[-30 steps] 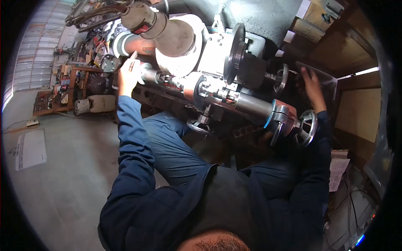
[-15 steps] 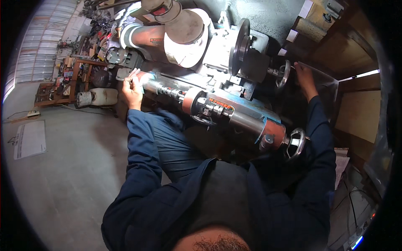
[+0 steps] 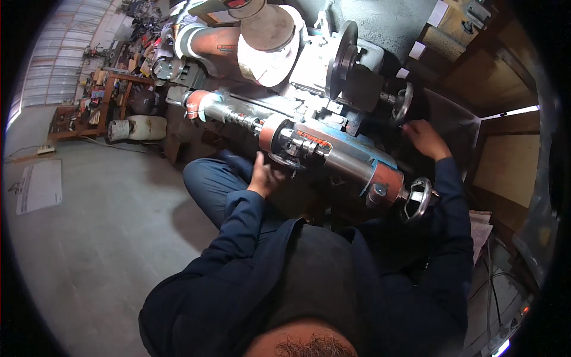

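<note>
Grinding machine (image 3: pixel 333 132) is set across the upper middle of the view, beyond the person's bent knee (image 3: pixel 205 178). A lobed metal shaft (image 3: pixel 306 147) is carried between two cylindrical metal sleeves and passed through an orange-red ring (image 3: pixel 269 138). Below the ring a lower handwheel (image 3: pixel 288 162) is mounted. Just beside it the left hand (image 3: pixel 267 177) is held, forearm angled up and inward, thumb raised and set apart from the other fingers; whether the wheel is gripped cannot be told. By an upper handwheel (image 3: pixel 403 104), the right hand (image 3: pixel 427 140) is extended forward and turned inward, its fingers bent near the rim; whether they are closed on anything cannot be told. A third handwheel (image 3: pixel 418 200) is fitted at the right end. Farther left, a pale tank (image 3: pixel 147 128) is laid on the floor (image 3: pixel 107 226), its contents hidden. Behind it, a wooden desk (image 3: pixel 109 92) is crowded with small, indistinct parts.
</note>
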Demonstrator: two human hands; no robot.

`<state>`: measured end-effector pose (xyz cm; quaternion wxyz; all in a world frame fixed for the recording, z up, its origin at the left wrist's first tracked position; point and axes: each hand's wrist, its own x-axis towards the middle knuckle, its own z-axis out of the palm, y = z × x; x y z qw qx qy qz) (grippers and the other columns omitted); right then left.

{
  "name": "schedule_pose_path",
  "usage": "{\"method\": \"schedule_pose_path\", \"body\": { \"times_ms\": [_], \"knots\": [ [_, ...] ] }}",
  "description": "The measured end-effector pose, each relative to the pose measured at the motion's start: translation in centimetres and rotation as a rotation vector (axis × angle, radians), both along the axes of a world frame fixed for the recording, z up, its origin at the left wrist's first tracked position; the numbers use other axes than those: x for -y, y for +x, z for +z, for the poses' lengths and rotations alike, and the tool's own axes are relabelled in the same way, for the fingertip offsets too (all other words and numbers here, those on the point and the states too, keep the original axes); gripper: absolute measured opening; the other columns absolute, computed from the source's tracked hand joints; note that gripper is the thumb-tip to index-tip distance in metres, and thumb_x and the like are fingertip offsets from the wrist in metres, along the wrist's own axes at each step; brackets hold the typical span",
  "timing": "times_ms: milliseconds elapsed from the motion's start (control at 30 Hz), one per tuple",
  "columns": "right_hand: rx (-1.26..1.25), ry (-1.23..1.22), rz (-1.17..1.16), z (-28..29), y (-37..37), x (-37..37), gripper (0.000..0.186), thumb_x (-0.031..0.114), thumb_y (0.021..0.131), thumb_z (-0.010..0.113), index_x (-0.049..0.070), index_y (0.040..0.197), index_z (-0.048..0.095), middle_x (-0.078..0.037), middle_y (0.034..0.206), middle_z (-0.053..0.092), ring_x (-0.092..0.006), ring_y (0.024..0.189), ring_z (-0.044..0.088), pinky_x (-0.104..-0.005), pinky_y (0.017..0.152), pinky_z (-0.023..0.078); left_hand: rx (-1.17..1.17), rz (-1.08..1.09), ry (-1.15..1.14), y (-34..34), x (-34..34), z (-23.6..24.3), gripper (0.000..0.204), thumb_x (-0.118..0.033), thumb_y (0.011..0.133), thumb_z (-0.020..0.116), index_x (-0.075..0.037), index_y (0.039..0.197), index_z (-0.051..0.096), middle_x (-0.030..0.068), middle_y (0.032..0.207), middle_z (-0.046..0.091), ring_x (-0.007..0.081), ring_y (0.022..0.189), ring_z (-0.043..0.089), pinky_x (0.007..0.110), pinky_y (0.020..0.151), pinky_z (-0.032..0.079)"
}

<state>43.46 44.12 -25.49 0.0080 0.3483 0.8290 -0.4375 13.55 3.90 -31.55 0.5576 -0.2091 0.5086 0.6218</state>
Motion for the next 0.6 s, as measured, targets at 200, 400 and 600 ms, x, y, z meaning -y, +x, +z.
{"method": "schedule_pose_path", "body": {
  "times_ms": [200, 400, 600],
  "knots": [
    [-0.149, 0.906, -0.105, -3.1, -2.9, -5.0, 0.022, 0.018, 0.090, 0.060, -0.001, 0.097, 0.068, -0.023, 0.096, 0.067, -0.0369, 0.092, 0.065, -0.0409, 0.080, 0.050, 0.108, -0.289, 0.317, 1.1, -3.0, 2.8, 0.070, -0.068, 0.093, 0.023, -0.021, 0.137, 0.049, 0.0070, 0.131, 0.055, 0.0264, 0.113, 0.053, 0.053, 0.093, 0.042],
    [0.081, -0.109, 0.139, -1.4, -1.1, -2.7, 0.032, 0.028, 0.093, 0.058, -0.001, 0.099, 0.070, -0.021, 0.101, 0.069, -0.0381, 0.095, 0.065, -0.0414, 0.088, 0.049, 0.047, -0.238, 0.386, -0.5, -2.8, -1.3, 0.090, -0.087, 0.081, 0.019, -0.024, 0.136, 0.051, 0.0003, 0.135, 0.054, 0.0238, 0.121, 0.047, 0.048, 0.095, 0.040],
    [-0.096, 0.500, -0.159, -1.1, -3.1, -5.3, 0.031, 0.027, 0.096, 0.055, 0.000, 0.102, 0.068, -0.025, 0.106, 0.065, -0.0400, 0.100, 0.063, -0.0425, 0.086, 0.049, 0.134, -0.138, 0.364, -1.2, -1.5, -2.7, 0.094, -0.082, 0.074, 0.047, -0.010, 0.134, 0.051, 0.0072, 0.132, 0.057, 0.0240, 0.120, 0.052, 0.042, 0.100, 0.043]
  ]
}}
